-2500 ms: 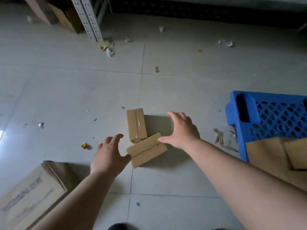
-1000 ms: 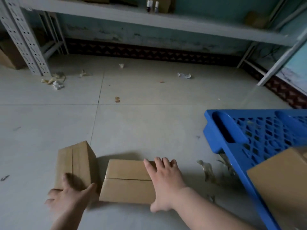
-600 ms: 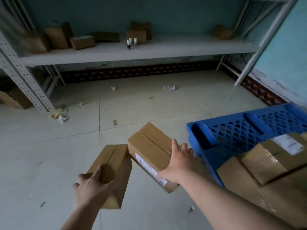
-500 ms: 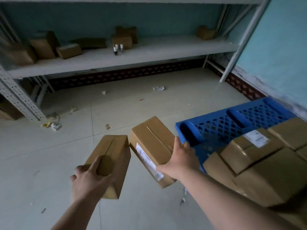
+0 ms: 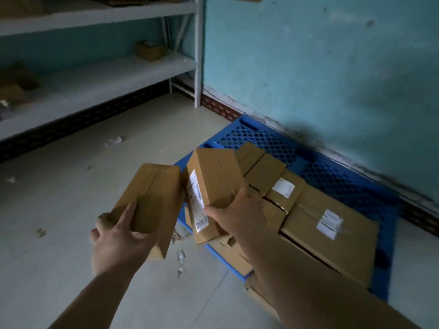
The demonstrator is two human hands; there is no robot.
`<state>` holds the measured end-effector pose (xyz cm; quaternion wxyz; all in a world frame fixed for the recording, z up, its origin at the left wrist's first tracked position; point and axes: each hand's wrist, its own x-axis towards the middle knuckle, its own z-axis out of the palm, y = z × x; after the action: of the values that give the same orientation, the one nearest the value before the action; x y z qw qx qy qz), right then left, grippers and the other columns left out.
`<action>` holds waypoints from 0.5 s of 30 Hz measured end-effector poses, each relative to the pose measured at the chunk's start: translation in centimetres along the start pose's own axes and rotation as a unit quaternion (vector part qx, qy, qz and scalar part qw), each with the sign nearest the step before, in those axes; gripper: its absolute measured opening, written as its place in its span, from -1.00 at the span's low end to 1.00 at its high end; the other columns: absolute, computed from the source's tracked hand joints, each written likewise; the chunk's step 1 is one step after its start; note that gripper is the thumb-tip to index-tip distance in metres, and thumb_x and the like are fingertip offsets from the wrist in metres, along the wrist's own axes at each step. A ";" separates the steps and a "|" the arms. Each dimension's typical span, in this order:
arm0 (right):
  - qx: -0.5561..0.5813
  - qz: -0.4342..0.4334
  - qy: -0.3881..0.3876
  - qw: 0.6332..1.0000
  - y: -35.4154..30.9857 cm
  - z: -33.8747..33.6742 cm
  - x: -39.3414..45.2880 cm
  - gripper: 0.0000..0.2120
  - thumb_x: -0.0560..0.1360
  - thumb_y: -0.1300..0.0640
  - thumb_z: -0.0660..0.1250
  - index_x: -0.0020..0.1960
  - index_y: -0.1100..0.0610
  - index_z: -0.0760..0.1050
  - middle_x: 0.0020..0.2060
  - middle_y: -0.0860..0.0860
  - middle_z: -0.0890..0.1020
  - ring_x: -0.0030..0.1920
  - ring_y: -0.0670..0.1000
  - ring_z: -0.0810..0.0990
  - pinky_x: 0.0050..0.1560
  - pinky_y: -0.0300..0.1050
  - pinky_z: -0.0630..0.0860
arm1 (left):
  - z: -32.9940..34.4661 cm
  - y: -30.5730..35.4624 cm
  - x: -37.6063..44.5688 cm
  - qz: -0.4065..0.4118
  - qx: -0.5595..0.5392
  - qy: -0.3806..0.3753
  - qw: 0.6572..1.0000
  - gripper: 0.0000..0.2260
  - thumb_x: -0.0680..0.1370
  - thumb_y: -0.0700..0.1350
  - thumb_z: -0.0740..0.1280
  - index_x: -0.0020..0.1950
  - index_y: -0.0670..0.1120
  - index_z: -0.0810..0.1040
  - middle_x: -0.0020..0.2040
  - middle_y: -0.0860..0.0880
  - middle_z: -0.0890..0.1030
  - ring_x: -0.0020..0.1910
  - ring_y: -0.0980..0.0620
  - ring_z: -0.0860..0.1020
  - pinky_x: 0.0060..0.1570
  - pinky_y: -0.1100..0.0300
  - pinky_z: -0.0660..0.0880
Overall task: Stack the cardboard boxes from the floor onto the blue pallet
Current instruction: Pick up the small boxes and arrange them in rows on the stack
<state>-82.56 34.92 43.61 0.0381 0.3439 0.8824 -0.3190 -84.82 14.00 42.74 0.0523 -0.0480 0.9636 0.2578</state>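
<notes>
Left hand (image 5: 118, 238) clamped on plain cardboard box (image 5: 152, 200), gripping its near end, thumb on top face, fingers wrapped under; box held in the air just left of the blue pallet (image 5: 332, 176), over the floor (image 5: 59, 210). Right hand (image 5: 237, 214) clamped on labelled cardboard box (image 5: 213, 184), same end grip, held above the pallet's near-left corner, white shipping label (image 5: 198, 203) on its left side. Both boxes small and carried one-handed, so probably light; walls look stiff, taped seams, smooth faces could slip. Best hold: across the short end or around the long edges, not on tape. Stacked boxes (image 5: 308, 214) already fill the pallet's near part; far mesh bare.
</notes>
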 end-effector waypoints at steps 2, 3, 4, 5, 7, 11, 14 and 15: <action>0.024 0.039 0.021 0.999 3.3 -2.4 1.8 -0.04 0.14 -0.31 0.41 0.37 0.03 0.06 0.17 0.06 0.40 0.14 0.09 0.42 0.04 0.01 0.47 | 2.2 3.7 -0.6 0.028 -0.007 -0.012 1.000 -0.29 0.33 0.16 0.41 0.43 0.20 0.20 0.33 -0.11 0.22 0.31 -0.20 0.22 0.08 -0.12 0.45; 0.039 0.058 0.030 0.997 5.0 -3.5 2.8 -0.01 0.14 -0.32 0.41 0.39 0.02 0.04 0.20 0.07 0.39 0.15 0.10 0.43 0.05 0.04 0.49 | 3.4 5.5 -0.9 0.040 -0.006 -0.018 0.999 -0.28 0.32 0.15 0.42 0.43 0.20 0.20 0.34 -0.10 0.21 0.32 -0.20 0.21 0.09 -0.13 0.44; 0.053 0.074 0.041 0.995 6.8 -4.5 3.7 0.03 0.14 -0.32 0.41 0.43 0.01 0.00 0.25 0.08 0.37 0.18 0.13 0.42 0.08 0.07 0.49 | 4.5 7.2 -1.3 0.054 -0.006 -0.024 0.998 -0.26 0.31 0.15 0.43 0.43 0.20 0.20 0.34 -0.10 0.21 0.32 -0.19 0.21 0.11 -0.12 0.43; 0.062 0.089 0.054 0.993 8.6 -5.5 4.6 0.07 0.15 -0.33 0.40 0.46 0.01 -0.04 0.29 0.10 0.33 0.23 0.15 0.40 0.11 0.09 0.47 | 5.8 8.9 -1.7 0.070 -0.005 -0.032 0.997 -0.25 0.30 0.15 0.43 0.43 0.19 0.19 0.35 -0.09 0.20 0.33 -0.18 0.20 0.12 -0.12 0.42; 0.076 0.125 0.079 0.986 12.1 -7.7 6.4 0.10 0.17 -0.36 0.38 0.49 0.02 -0.11 0.35 0.15 0.26 0.30 0.20 0.33 0.12 0.11 0.41 | 8.2 12.0 -2.5 0.101 0.004 -0.051 0.994 -0.24 0.30 0.17 0.41 0.44 0.21 0.16 0.36 -0.08 0.18 0.33 -0.16 0.19 0.14 -0.09 0.42; 0.100 0.205 0.138 0.964 18.7 -12.4 9.7 0.09 0.18 -0.38 0.38 0.49 0.01 -0.10 0.34 0.19 0.24 0.30 0.25 0.31 0.10 0.13 0.39 | 12.8 18.2 -4.5 0.132 0.007 -0.083 0.988 -0.21 0.28 0.20 0.39 0.43 0.29 0.08 0.35 -0.04 0.15 0.35 -0.13 0.17 0.16 -0.09 0.41; 0.108 0.254 0.157 0.948 23.2 -15.5 11.6 0.10 0.19 -0.38 0.39 0.49 -0.01 -0.11 0.35 0.20 0.26 0.30 0.26 0.32 0.15 0.17 0.38 | 16.1 22.1 -6.6 0.139 -0.007 -0.099 0.985 -0.18 0.27 0.22 0.40 0.42 0.32 0.05 0.35 0.01 0.11 0.37 -0.11 0.11 0.18 -0.11 0.40; 0.108 0.268 0.155 0.945 24.5 -16.3 12.2 0.09 0.19 -0.38 0.39 0.49 0.00 -0.11 0.35 0.20 0.26 0.30 0.26 0.31 0.16 0.18 0.38 | 17.3 23.0 -7.5 0.144 -0.009 -0.108 0.984 -0.17 0.26 0.22 0.40 0.43 0.32 0.03 0.34 0.03 0.08 0.36 -0.09 0.09 0.18 -0.10 0.40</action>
<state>-73.86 65.31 39.89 -0.0528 0.6150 0.7127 -0.3332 -78.87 42.95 40.08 0.1174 0.1192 0.9468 0.2751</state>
